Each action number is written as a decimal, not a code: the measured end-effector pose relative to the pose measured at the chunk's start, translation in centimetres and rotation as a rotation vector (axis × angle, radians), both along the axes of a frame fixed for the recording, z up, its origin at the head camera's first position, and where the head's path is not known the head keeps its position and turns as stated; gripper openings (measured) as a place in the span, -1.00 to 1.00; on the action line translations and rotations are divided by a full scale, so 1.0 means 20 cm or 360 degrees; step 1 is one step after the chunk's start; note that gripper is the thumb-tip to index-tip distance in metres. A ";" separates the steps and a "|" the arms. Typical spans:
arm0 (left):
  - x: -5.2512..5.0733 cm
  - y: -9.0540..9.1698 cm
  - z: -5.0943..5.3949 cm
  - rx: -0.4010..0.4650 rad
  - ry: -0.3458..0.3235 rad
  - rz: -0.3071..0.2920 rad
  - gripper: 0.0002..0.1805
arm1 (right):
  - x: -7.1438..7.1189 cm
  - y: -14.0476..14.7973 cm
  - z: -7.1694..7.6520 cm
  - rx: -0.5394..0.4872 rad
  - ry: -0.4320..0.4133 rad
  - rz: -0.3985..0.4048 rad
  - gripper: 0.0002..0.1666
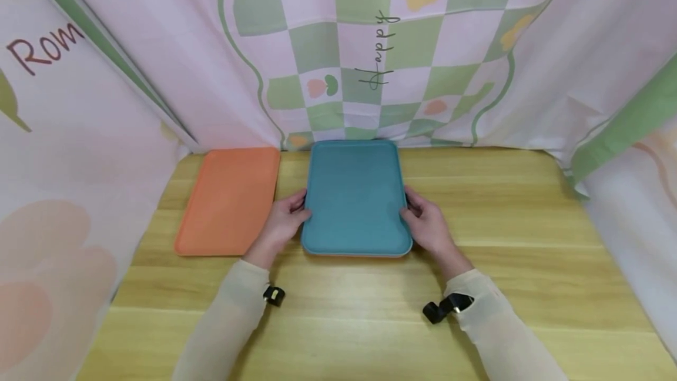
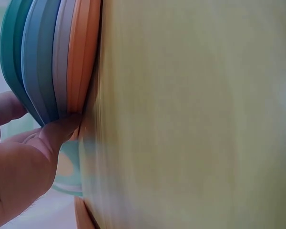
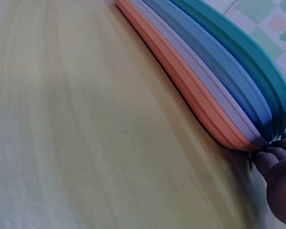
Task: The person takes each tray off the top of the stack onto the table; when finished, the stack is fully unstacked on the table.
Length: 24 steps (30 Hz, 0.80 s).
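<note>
Basically, we've got the teal-topped tray stack [image 1: 356,196] pinched from both sides, mid-tabletop [image 1: 502,210] toward the far edge.
Left hand [image 1: 279,222] and right hand [image 1: 428,225] have fingers gripping opposite edges, probably to keep the layers aligned and balanced; the loose orange tray [image 1: 231,201] lies flat to the left, separate from our stack.

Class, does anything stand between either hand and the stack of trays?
Nothing visible does: the left hand and the right hand grip opposite sides of the stack of trays. The separate orange tray lies left of it, not in between.
</note>
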<state>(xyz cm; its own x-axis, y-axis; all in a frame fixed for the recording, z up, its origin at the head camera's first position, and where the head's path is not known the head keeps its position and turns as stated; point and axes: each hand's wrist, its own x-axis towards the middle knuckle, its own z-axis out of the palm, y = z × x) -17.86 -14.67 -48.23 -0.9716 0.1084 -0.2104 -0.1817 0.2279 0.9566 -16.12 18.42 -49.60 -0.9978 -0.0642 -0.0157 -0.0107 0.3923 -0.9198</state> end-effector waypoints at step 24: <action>0.02 -0.17 0.03 -0.0157 0.0057 0.0119 -0.34 | -0.04 -0.22 -0.03 -0.0045 0.0067 0.0033 -0.34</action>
